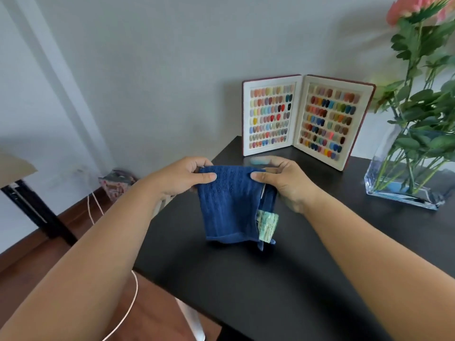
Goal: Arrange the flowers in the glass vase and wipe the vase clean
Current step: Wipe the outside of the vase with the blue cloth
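Two bare hands raised over a black matte tabletop (258,291), holding up a folded dark-blue ribbed terry cloth (230,205) by its upper corners. Left hand (182,178) pinching the cloth's top left corner, thumb in front, fingers curled behind, clamped tight on the fabric. Right hand (285,183) gripping the top right corner the same way, thumb pressed on the front face, fingers wrapped behind. Cloth hanging straight down between the hands, lower hem just above the tabletop or barely touching it; cannot tell which. A pale green printed label (267,226) dangling at the cloth's lower right edge.

Far right on the tabletop, well apart from the hands: a clear rectangular glass vase (384,183), upright, with green leafy stems (416,148) standing inside and pink blossoms (406,8) above, partly cut by the frame edge. Behind the hands, near the wall: an open red-covered book-style display of many-coloured nail swatches (305,119), standing upright. Left of the table: brown wooden floor (32,252) with a thin white cable (128,306)
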